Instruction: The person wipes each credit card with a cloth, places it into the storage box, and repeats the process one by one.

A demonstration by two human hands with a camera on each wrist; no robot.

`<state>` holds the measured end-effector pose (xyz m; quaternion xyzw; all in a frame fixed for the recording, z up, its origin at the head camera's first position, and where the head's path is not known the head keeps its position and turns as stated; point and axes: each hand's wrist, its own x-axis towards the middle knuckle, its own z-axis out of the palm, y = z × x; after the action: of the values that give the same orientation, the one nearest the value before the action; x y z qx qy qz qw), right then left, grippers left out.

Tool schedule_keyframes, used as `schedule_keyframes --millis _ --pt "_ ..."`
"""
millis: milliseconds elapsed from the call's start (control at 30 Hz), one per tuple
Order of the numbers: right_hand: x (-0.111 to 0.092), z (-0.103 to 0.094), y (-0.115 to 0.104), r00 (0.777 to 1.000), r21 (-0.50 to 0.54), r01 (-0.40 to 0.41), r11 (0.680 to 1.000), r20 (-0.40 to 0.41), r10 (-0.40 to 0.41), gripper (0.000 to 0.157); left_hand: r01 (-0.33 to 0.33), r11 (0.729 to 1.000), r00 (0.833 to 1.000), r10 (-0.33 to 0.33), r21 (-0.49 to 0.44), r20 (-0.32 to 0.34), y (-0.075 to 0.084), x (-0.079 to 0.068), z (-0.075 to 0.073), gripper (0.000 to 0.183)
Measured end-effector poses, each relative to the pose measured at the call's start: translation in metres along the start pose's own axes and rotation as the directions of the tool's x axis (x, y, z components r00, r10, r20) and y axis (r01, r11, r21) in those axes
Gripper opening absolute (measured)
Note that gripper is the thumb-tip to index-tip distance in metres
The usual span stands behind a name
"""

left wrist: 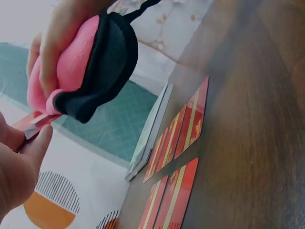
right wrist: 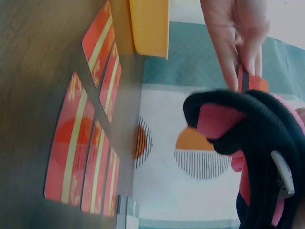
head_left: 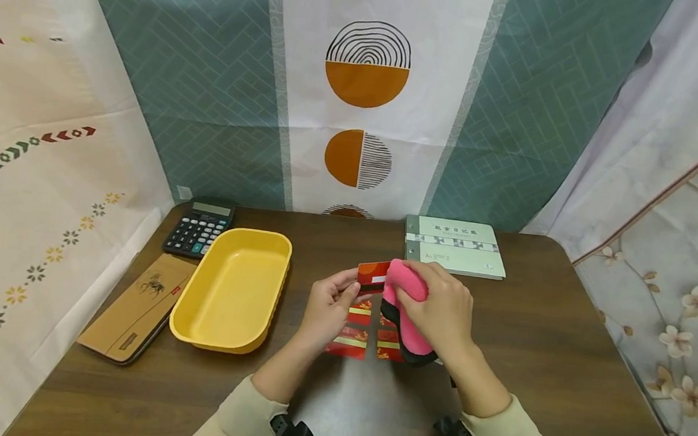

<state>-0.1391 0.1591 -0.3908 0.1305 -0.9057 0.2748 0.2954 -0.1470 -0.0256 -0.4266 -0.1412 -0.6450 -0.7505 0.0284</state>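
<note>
My left hand (head_left: 327, 307) pinches a red and orange bank card (head_left: 372, 273) with a dark stripe between thumb and fingers. A soft pink pad with black trim (head_left: 404, 282) is gripped by my right hand (head_left: 442, 311), its front end against the card's right part. In the right wrist view the pad's black underside (right wrist: 257, 124) faces the camera, with a small white tag on it. Below both hands, several red cards (left wrist: 192, 119) with gold stripes lie in two columns on the table. The hands hide part of these cards in the head view.
Left of the hands stands a yellow plastic basin (head_left: 230, 291). Beside it are a black calculator (head_left: 200, 229) and a tan wallet (head_left: 138, 307). A pale green account book (head_left: 455, 248) lies at the table's back edge. Patterned curtains (head_left: 224, 82) hang behind the brown table (head_left: 537, 345).
</note>
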Motion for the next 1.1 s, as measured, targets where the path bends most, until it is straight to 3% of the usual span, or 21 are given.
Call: schedule_keyframes --millis 100,267,567,833,1100 --pt "-0.002 0.003 -0.006 0.999 0.013 0.020 1.000 0.028 -0.021 0.046 -0.034 0.996 0.999 0.033 0.079 0.015 -0.003 -0.001 0.004 0.030" --pt "-0.005 0.008 -0.018 0.997 0.059 0.066 0.996 0.042 -0.068 0.045 -0.096 0.967 0.995 0.095 0.235 0.015 -0.006 -0.004 0.009 0.030" --pt "0.003 0.001 -0.003 1.000 0.011 -0.005 1.000 -0.023 0.005 0.046 -0.012 0.997 1.000 0.014 0.074 -0.022 0.006 -0.002 0.003 0.031" --pt "-0.004 0.011 -0.017 0.995 0.093 0.095 0.991 -0.004 -0.095 0.046 -0.050 0.976 0.999 0.051 0.212 0.004 0.002 -0.003 0.006 0.031" --pt "0.000 0.003 0.006 0.998 0.054 0.007 0.999 -0.060 -0.004 0.046 -0.023 0.994 1.000 0.021 0.106 0.017 0.015 -0.003 -0.006 0.030"
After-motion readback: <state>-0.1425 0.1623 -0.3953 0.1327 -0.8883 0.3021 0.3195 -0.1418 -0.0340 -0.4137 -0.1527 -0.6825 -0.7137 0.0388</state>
